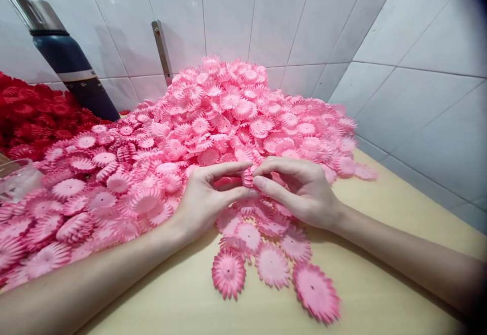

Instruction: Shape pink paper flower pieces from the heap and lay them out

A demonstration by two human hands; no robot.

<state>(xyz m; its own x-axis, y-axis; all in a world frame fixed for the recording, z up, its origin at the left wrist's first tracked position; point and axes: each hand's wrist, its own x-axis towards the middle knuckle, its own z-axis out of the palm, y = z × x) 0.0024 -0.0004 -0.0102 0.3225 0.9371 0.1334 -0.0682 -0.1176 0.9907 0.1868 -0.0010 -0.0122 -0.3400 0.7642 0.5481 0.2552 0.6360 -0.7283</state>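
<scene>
Nearest: bare tan tabletop [365, 274], with three pink fringed discs with centre holes on the wrist side of the hands: a darker-edged round one [228, 272], a paler one [272, 265] and a bigger oval-looking one [316, 293]. A few more overlap right under the fingers.

Hands: together at the fingertips. Left hand [201, 193] has thumb and index pinched on a small pink petal piece [247, 177]; right hand [308, 189] has thumb and index closed on its right side. Piece sits between the two pinches, above the near foot of the pile. One disc curled up or several stacked: can't tell, fingers cover most of it.

Handling, my read: thin, soft stuff, likely to crease. Pinch light, near the middle, not on the fringe tips. Let the left steady it, the right do the fine work. If layers are involved, line up the holes first. Lift clear of the pile so strays don't snag.

Beyond the hands: big pink disc pile [228, 117], spreading left past the left forearm. Far left of the left hand: clear plastic container [19, 180], red petal pile [34, 117], dark blue bottle [76, 64]. Furthest: metal strip [162, 48] against white tiled wall [236, 15].
</scene>
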